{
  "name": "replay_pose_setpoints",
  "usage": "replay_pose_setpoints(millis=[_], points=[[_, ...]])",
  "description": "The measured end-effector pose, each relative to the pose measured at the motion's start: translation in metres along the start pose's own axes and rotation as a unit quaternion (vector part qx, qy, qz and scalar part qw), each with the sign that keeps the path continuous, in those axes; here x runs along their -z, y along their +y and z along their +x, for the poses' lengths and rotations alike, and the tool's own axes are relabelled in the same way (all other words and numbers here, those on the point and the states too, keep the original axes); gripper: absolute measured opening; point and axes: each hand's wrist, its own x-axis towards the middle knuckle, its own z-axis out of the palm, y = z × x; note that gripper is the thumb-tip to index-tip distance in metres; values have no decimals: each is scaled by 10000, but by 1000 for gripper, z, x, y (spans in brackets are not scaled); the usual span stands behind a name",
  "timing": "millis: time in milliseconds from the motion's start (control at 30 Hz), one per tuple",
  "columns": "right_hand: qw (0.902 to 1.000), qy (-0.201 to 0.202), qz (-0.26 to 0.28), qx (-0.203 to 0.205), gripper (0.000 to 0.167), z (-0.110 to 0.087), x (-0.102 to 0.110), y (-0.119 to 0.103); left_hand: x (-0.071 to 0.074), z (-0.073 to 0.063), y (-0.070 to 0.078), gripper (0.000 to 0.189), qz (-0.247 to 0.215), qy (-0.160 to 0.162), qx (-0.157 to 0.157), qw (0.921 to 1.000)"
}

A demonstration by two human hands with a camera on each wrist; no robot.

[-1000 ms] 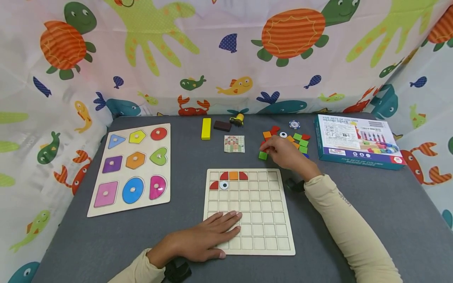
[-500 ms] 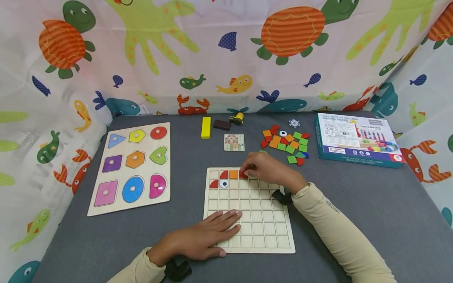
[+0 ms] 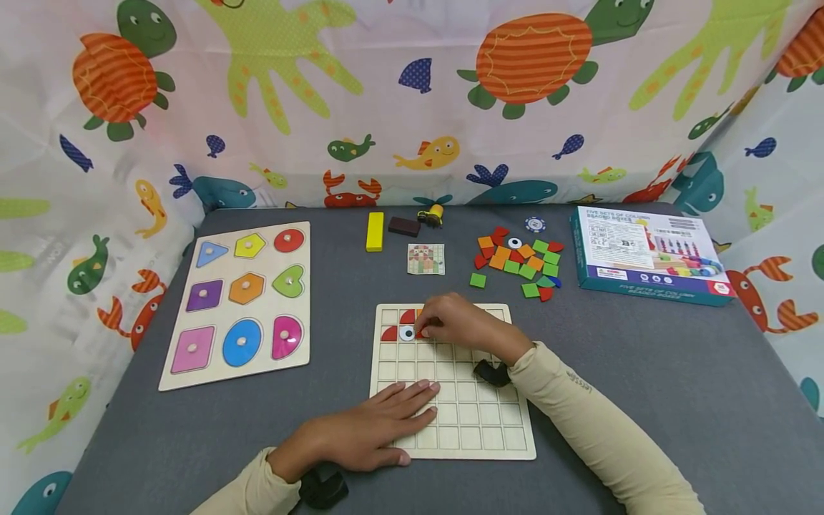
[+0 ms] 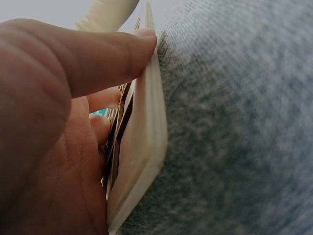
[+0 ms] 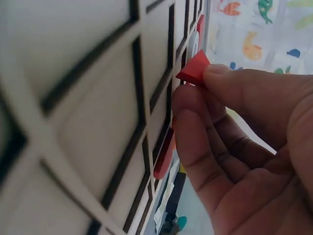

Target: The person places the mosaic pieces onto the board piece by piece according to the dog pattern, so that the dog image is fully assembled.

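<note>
My right hand (image 3: 465,323) pinches a red tile (image 5: 195,67) between thumb and fingers. It hovers over the upper rows of the wooden grid board (image 3: 489,415), beside a white eye tile (image 3: 406,333). Red quarter-round tiles (image 3: 389,334) sit in cells near that eye, and the hand partly hides an orange tile in the top row. My left hand (image 3: 367,434) lies flat on the board's lower left with fingers straight. In the left wrist view its thumb (image 4: 112,58) rests along the board's edge (image 4: 154,107).
Loose coloured tiles (image 3: 504,257) lie behind the board to the right, with a poker chip (image 3: 536,224) behind them. A pattern card (image 3: 425,259), yellow block (image 3: 375,232) and brown block (image 3: 404,227) stand at the back. A shape puzzle (image 3: 212,300) lies left; a box (image 3: 650,257) lies right.
My right hand has come from the loose tiles to the board, then left and slightly nearer to the eye tile, bringing a red tile. My left hand has stayed in place.
</note>
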Motion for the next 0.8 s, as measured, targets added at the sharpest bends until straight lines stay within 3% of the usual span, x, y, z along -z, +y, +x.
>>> replay_pose_setpoints(millis=[533, 800], points=[[9990, -97, -331, -289, 11, -2, -2, -2, 0, 1, 0, 68, 150, 31, -34, 9999], [9970, 306, 16, -712, 14, -9, 13, 6, 0, 0, 0, 67, 36, -2, -13, 10000]])
